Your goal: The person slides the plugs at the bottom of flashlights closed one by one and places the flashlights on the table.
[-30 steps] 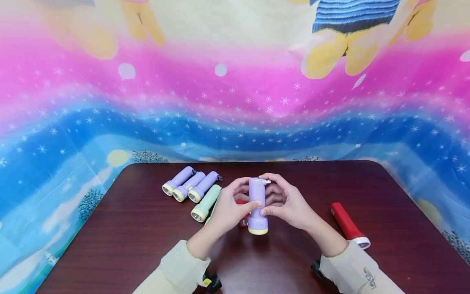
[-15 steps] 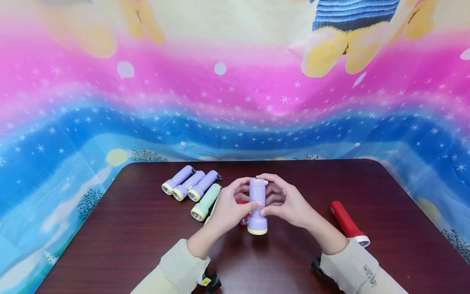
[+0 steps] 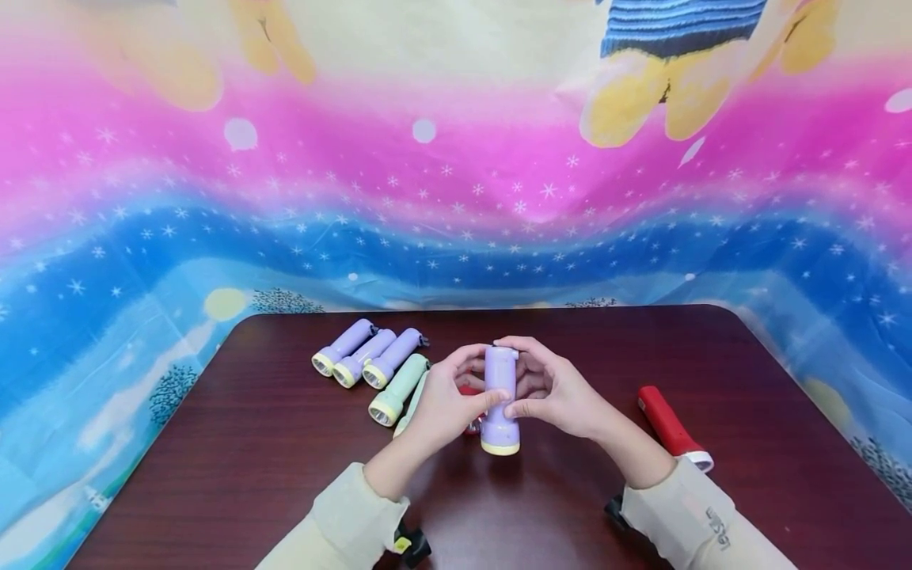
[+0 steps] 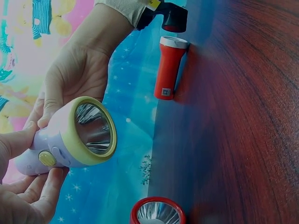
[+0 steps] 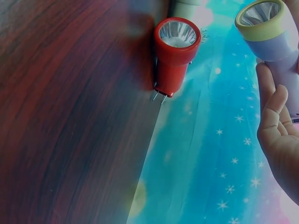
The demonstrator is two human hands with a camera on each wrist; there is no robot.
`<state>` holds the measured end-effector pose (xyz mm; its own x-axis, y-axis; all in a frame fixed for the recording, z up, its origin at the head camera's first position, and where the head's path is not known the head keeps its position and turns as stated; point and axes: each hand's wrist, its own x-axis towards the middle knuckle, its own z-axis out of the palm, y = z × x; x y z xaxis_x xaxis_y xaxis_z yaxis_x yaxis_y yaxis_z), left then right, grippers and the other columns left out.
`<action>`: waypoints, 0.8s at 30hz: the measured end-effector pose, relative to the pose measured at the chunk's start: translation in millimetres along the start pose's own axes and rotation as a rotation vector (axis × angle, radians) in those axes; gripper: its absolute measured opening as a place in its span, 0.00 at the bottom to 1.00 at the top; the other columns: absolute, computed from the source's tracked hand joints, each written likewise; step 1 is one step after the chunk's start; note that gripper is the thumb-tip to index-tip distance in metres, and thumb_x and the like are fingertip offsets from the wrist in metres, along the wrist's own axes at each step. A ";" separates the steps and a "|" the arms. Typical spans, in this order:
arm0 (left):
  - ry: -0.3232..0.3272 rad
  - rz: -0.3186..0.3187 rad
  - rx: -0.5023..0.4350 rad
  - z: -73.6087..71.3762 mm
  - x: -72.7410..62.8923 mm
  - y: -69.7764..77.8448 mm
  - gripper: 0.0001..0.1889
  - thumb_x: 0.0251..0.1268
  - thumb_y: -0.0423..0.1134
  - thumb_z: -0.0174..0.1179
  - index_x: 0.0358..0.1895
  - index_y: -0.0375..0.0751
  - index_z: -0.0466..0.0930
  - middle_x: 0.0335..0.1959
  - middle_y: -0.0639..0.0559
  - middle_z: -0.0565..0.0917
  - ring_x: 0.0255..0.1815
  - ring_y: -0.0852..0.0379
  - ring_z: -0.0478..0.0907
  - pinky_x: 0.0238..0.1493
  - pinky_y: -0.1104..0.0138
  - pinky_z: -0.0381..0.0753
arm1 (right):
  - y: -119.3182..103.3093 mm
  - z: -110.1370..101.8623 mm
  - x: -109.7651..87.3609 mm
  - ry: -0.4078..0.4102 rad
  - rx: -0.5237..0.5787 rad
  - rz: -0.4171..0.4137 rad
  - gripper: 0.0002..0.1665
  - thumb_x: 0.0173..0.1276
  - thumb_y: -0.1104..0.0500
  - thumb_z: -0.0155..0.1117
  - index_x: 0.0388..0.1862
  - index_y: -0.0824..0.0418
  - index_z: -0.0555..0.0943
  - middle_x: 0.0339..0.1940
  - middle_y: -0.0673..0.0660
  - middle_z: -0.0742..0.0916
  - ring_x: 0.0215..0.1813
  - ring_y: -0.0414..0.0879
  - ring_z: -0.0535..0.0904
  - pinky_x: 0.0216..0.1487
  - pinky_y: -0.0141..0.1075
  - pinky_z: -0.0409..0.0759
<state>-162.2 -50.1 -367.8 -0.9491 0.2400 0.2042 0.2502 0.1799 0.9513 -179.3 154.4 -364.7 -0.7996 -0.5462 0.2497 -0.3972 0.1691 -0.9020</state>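
Hanging clear of the table point(image 3: 570, 514) near the centre of the head view, the lilac flashlight point(image 3: 501, 376) was held with its yellow-rimmed lens end turned down. It was pinched from both sides: the thumbs and fingers of the left hand point(image 3: 449, 404) and the right hand point(image 3: 566, 396) were closed only to the width of its barrel. With a hold judged light, the barrel could be twisted or dropped if uneven pressure were put on the small pale part point(image 3: 514, 354) at its upper end, near the right fingertips. By such a drop the red-rimmed flashlight point(image 5: 172, 70) might be struck; its metal prongs point(image 5: 163, 99), shown in the upper middle of the right wrist view, could then be bent. At the lower right of the head view, the white-rimmed flashlight point(image 3: 666, 419) was seen just beside the right sleeve point(image 3: 677, 507) and might be rolled by a careless forearm.
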 end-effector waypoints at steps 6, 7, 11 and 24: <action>-0.013 -0.019 -0.001 -1.0 -1.3 -2.4 0.29 0.57 0.37 0.73 0.63 0.42 0.75 0.50 0.41 0.86 0.41 0.52 0.85 0.38 0.68 0.85 | -1.6 0.2 -2.6 -0.015 -0.002 -0.007 0.47 0.56 0.68 0.75 0.73 0.57 0.64 0.43 0.63 0.81 0.37 0.49 0.83 0.41 0.41 0.86; -0.022 -0.024 -0.005 -1.6 -1.4 -2.8 0.29 0.57 0.37 0.73 0.63 0.43 0.75 0.50 0.42 0.86 0.41 0.52 0.85 0.39 0.68 0.85 | -1.8 0.3 -3.3 -0.014 0.001 -0.009 0.47 0.56 0.68 0.75 0.73 0.57 0.64 0.43 0.63 0.82 0.37 0.49 0.83 0.41 0.41 0.86; -0.069 -0.022 -0.034 -6.6 -0.3 -4.1 0.30 0.58 0.37 0.72 0.65 0.43 0.74 0.52 0.42 0.85 0.42 0.53 0.84 0.43 0.66 0.85 | -1.7 0.2 -4.9 -0.015 0.034 -0.020 0.47 0.56 0.69 0.75 0.73 0.58 0.63 0.43 0.64 0.82 0.36 0.49 0.82 0.41 0.41 0.86; -0.257 0.007 -0.132 -24.9 1.2 -12.2 0.32 0.63 0.33 0.67 0.70 0.45 0.67 0.57 0.35 0.81 0.43 0.50 0.86 0.46 0.65 0.85 | 1.4 5.5 -5.1 -0.054 0.114 -0.007 0.45 0.58 0.69 0.74 0.72 0.60 0.63 0.44 0.67 0.81 0.36 0.48 0.82 0.40 0.41 0.86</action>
<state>-171.2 -75.8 -373.5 -0.8637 0.4775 0.1614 0.2133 0.0560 0.9754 -173.3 152.9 -369.2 -0.7703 -0.5909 0.2397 -0.3463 0.0721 -0.9353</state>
